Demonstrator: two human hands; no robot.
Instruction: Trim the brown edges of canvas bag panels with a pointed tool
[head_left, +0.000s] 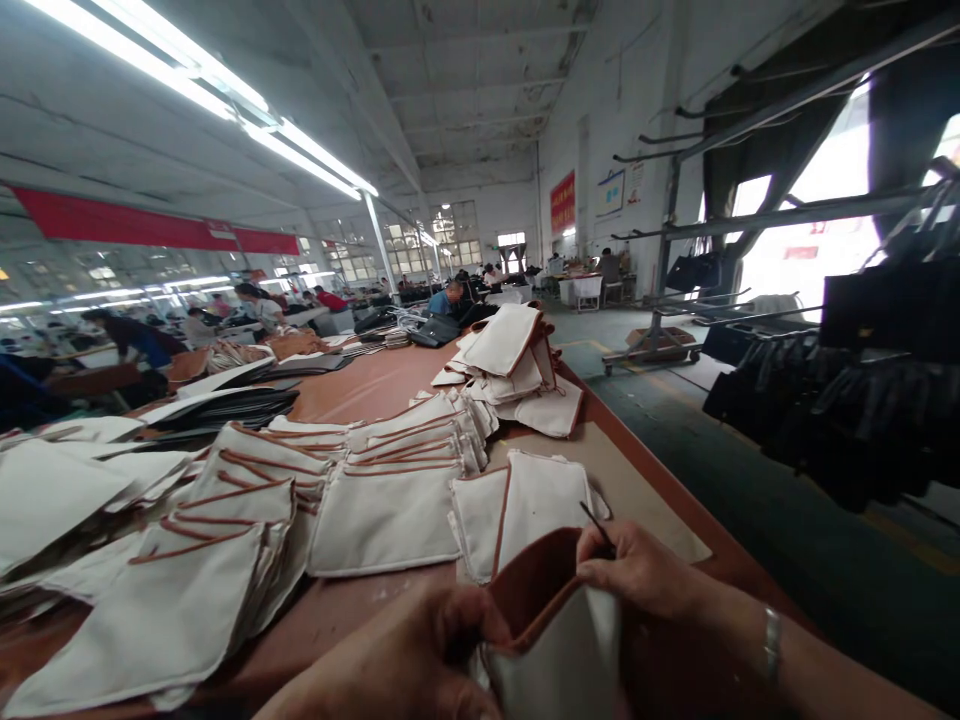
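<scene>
A white bag pocket (pixel 562 650) with brown lining and a brown bound rim is held at the bottom of the head view, its mouth spread apart. My left hand (pixel 442 645) grips the rim on the left side, fingers closed on it. At the far corner of the mouth, my right hand (pixel 637 570) pinches the rim; a thin dark pointed tool (pixel 596 522) sticks out from between its fingers. What kind of tool it is I cannot make out. Just beyond lies a small stack of white pieces with brown edging (pixel 540 500).
Overlapping rows of similar white pieces (pixel 386 515) cover the brown table (pixel 352 610), with a higher pile (pixel 510 350) farther back. Black sheets (pixel 232 415) lie at left. Right of the table edge, a metal rack (pixel 667 235) stands near hanging black bags (pixel 870 310). People work in the background.
</scene>
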